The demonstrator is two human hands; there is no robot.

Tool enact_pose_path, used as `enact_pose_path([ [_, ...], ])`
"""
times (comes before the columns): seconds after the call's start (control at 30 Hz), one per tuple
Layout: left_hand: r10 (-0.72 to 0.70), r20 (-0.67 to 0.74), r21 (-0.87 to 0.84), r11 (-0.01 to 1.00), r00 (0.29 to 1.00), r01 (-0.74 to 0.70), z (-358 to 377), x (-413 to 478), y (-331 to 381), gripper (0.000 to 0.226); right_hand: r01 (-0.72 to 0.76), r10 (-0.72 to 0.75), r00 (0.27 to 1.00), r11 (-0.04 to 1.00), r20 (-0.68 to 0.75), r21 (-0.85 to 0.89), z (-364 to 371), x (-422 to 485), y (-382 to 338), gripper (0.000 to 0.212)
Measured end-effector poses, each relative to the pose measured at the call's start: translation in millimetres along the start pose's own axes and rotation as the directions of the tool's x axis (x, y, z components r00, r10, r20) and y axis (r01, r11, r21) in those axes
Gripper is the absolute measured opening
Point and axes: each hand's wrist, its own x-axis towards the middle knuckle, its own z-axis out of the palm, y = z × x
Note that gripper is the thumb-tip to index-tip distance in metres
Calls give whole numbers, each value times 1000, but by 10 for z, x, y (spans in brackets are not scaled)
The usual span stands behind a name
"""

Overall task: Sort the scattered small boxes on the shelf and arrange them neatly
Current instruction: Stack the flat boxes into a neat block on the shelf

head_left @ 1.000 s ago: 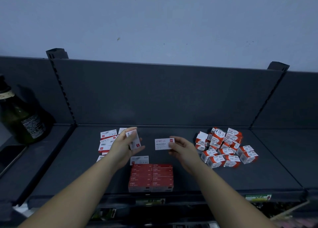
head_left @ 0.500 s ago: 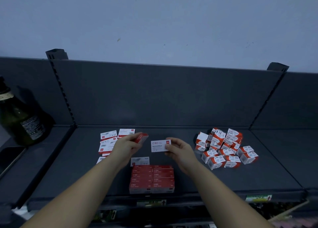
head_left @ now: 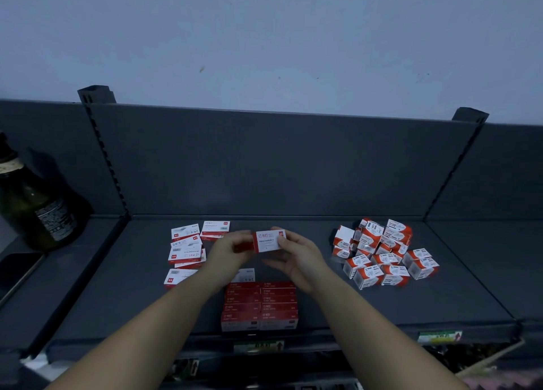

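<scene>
Staple box [head_left: 269, 241], white face up, held above shelf [head_left: 470, 295] centre. Right grip [head_left: 296, 257] pinches its right end. Left grip [head_left: 226, 251] curled round red-sided box [head_left: 243, 247] touching it. Neat red stack [head_left: 260, 306] sits just below.

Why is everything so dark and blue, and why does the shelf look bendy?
Head view: dim, bluish light leaves the shelf nearly black; head view: the wide lens bows the top edge of the back panel; head view: the bottle casts a soft shadow on the panel behind it; head view: print on the held box is slightly soft.
</scene>
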Motion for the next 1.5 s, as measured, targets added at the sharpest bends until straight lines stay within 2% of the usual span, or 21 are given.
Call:
enact_pose_path([
  [0.13,-65,55,-105,992,996,70,-10,-12,24,26,23,-22,1000,999,-18,28,-3,-21,28,24],
  [0.27,-142,11,-173,975,990,141,-47,4,7,24,27,-25,999,998,-29,64,-10,-63,26,24],
  [0.4,-122,-23,-62,991,992,120,-82,10,-52,46,18,-16,999,999,-43,34,-11,-90,23,23],
  [0.5,-168,-27,-75,983,985,165,-120,19,-61,57,32,-29,998,998,-53,50,-24,-103,9,23],
  [0.67,-193,-68,-144,973,979,182,-180,3,-62,51,33,-29,997,998,-67,50,-76,-111,-19,22],
  [0.8,-213,-83,-220,957,973,191,-217,13,-80,49,52,-38,984,996,-175,77,-134,-69,-44,18],
  [1.03,-239,-79,-381,905,968,192,-241,6,-89,45,39,-39,960,999,-278,-7,-261,-69,-66,18],
  [1.33,-266,16,-570,790,964,228,-184,-1,-76,37,11,-47,974,987,-224,-160,-266,-118,-43,21],
  [1.5,-270,36,-564,789,962,243,-172,-23,-38,31,19,-51,976,988,-211,-152,-256,-135,-48,20],
])
